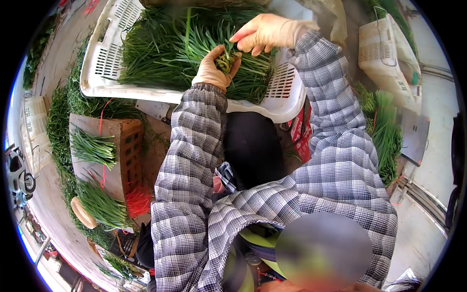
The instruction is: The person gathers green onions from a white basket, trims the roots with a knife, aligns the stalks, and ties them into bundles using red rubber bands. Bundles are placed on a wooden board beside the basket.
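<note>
A white plastic crate (pixel 146 91) full of green garlic chives (pixel 157 47) lies before me, tilted across the top of the view. My left hand (pixel 215 69), in a pale thin glove, is over the crate. Between its thumb and fingers it holds a small clump of yellowish-green leaf scraps (pixel 224 62), with a few stalks at the clump. Just to the right and above, my right hand (pixel 264 34), also in a pale glove, has its fingers bent beside the chive leaves. Whether its fingertips pinch a leaf is hard to see.
At left, an upturned brown crate with a board (pixel 95 126) carries a chive bundle (pixel 93 148) and red ties (pixel 138 200). Loose greens (pixel 60 127) lie beyond it. On the right are a white crate (pixel 386 54), tied chives (pixel 385 135) and a grey metal plate (pixel 415 137).
</note>
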Tool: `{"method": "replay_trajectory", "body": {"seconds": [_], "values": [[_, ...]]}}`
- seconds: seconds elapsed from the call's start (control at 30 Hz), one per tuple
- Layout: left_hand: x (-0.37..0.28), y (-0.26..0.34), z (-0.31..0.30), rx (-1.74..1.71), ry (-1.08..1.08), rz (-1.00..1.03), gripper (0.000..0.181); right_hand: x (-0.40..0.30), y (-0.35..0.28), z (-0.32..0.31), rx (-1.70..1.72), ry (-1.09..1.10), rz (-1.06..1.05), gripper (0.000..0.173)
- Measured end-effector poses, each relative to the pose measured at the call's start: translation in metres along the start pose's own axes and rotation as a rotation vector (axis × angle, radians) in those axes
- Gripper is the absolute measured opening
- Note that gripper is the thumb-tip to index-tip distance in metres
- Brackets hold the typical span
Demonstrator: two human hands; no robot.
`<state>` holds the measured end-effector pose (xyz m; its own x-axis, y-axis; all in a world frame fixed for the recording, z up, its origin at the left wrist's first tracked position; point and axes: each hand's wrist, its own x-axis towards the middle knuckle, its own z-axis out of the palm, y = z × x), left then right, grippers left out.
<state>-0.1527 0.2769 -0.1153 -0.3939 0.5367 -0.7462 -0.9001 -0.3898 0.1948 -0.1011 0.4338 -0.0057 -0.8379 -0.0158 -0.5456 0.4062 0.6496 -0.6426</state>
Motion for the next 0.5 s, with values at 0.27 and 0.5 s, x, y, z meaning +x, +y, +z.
{"method": "replay_trajectory", "body": {"seconds": [0.27,0.5], "values": [[-0.011,-0.002,0.004,0.106,0.128,-0.011,0.018,0.044,0.039,0.070,0.413,-0.040,0.079,0.102],[-0.016,-0.001,0.005,0.101,0.133,0.006,0.009,0.062,0.065,0.046,0.701,-0.154,0.110,0.084]]}}
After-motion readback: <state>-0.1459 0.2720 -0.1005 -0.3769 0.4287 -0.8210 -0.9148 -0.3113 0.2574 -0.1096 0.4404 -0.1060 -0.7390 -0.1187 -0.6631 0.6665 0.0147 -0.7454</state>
